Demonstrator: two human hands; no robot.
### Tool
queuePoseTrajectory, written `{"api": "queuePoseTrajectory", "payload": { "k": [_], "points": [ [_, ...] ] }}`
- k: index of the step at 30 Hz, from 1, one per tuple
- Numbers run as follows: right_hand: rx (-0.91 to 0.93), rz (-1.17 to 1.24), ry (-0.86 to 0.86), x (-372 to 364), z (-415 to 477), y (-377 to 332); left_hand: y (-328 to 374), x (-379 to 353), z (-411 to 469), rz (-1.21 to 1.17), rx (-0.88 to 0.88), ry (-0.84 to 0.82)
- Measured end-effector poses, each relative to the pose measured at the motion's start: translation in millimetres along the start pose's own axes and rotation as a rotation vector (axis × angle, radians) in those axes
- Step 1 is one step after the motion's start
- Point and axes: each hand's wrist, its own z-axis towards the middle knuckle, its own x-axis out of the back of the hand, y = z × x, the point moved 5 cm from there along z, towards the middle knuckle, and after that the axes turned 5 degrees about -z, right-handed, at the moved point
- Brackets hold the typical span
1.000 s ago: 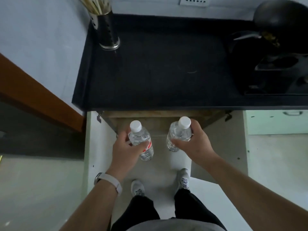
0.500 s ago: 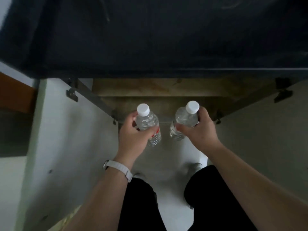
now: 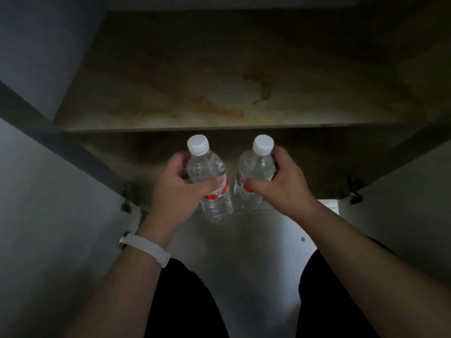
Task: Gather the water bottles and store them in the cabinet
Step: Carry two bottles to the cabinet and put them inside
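Two clear water bottles with white caps are held upright side by side in front of the open cabinet. My left hand grips the left bottle, which has a red and white label. My right hand grips the right bottle round its upper body. Both bottles hang just before the cabinet's lower opening, below the stained wooden shelf. The bottles' bases are partly hidden by my hands.
The open left cabinet door and the right cabinet door stand at either side, with hinges near the cabinet frame. My knees in dark trousers are below. The pale floor lies between them.
The view has dropped lower and closer to the cabinet; the black countertop has left the frame and the shelf fills the top. Both hands still hold their bottles, now nearer the opening.
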Motion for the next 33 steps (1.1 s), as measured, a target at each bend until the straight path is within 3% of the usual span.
{"api": "queuePoseTrajectory", "payload": {
  "k": [6, 19, 33],
  "points": [
    [0.079, 0.028, -0.028, 2, 16, -7, 11, 5, 17, 0.007, -0.087, -0.005],
    [0.295, 0.112, 0.048, 68, 50, -116, 137, 40, 47, -0.188, -0.270, 0.132],
    [0.311, 0.074, 0.161, 92, 93, -153, 169, 44, 78, -0.157, -0.348, 0.194]
  ]
}}
